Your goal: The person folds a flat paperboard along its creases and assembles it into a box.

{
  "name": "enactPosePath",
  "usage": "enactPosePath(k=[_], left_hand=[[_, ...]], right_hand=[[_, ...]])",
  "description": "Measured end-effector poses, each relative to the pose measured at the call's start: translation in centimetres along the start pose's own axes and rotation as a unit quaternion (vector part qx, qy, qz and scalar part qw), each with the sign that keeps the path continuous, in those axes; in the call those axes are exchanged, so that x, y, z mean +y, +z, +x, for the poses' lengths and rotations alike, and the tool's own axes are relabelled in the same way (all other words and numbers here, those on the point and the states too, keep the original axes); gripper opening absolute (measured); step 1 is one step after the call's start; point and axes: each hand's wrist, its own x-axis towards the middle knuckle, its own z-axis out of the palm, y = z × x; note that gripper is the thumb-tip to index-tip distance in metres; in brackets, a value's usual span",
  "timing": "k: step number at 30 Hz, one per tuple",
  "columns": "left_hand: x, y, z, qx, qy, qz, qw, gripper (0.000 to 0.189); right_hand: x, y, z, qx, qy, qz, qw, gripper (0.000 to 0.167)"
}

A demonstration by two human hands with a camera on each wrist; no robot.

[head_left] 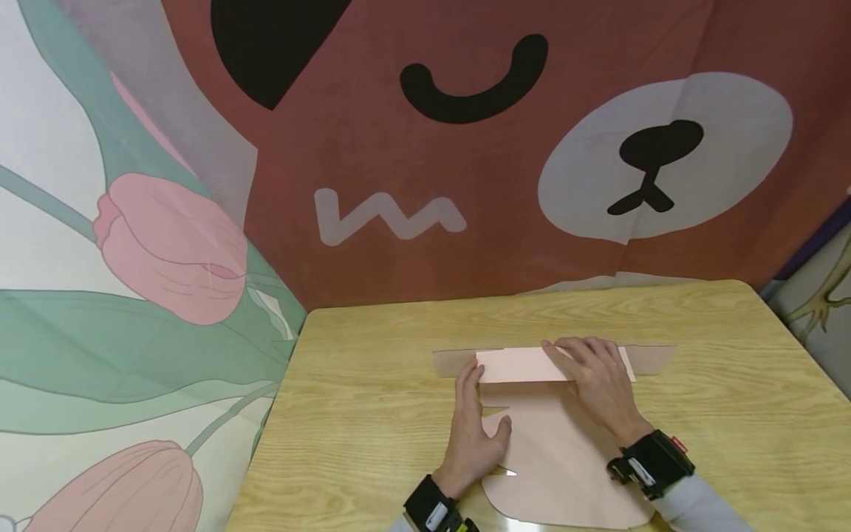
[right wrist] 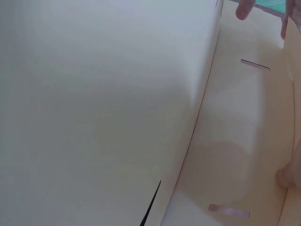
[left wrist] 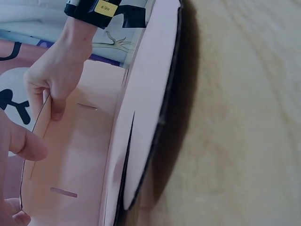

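A pale pink cardboard sheet (head_left: 565,465) lies on the table, with cut slits along its left side. At its far end a folded flap (head_left: 521,365) stands up. My right hand (head_left: 601,380) pinches this flap, its thumb (left wrist: 57,106) on the inner face and its fingers over the outer side. My left hand (head_left: 472,436) touches the flap's left end with its fingertips, the thumb held apart. Two narrow slots, a nearer slot (left wrist: 63,192) and a farther slot (left wrist: 87,107), show in the panel beside the flap.
The light wood-grain table (head_left: 359,421) extends around the cardboard. Greyer cardboard tabs, a left tab (head_left: 453,362) and a right tab (head_left: 653,359), stick out past the flap. Behind the table hangs a cloth (head_left: 372,273) printed with a bear; a tulip print covers the left side.
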Motion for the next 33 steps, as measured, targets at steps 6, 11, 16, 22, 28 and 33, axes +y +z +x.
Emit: enactPosePath(k=[6, 11, 16, 22, 28, 33], left_hand=[[0.02, -0.11, 0.04, -0.014, -0.004, 0.003, 0.9999, 0.091], [0.1, -0.18, -0.1, -0.016, -0.011, 0.013, 0.9997, 0.095], [0.19, -0.24, -0.16, -0.018, -0.017, 0.024, 0.9994, 0.096], [0.31, -0.19, -0.08, -0.025, -0.019, 0.035, 0.9989, 0.094], [0.52, 0.53, -0.35, -0.105, -0.067, 0.044, 0.9913, 0.096], [0.63, 0.26, -0.19, -0.097, -0.056, 0.104, 0.9883, 0.091]], right_hand=[[-0.05, 0.08, -0.2, -0.003, 0.002, -0.004, 1.0, 0.071], [-0.1, 0.19, -0.24, -0.002, 0.0, -0.001, 1.0, 0.071], [-0.16, 0.16, -0.19, -0.004, 0.001, -0.001, 1.0, 0.073], [-0.14, -0.1, -0.12, -0.008, 0.006, -0.001, 1.0, 0.071], [-0.43, 0.08, -0.12, 0.002, 0.001, 0.006, 1.0, 0.069], [-0.6, 0.06, -0.17, -0.005, 0.002, 0.004, 1.0, 0.073]])
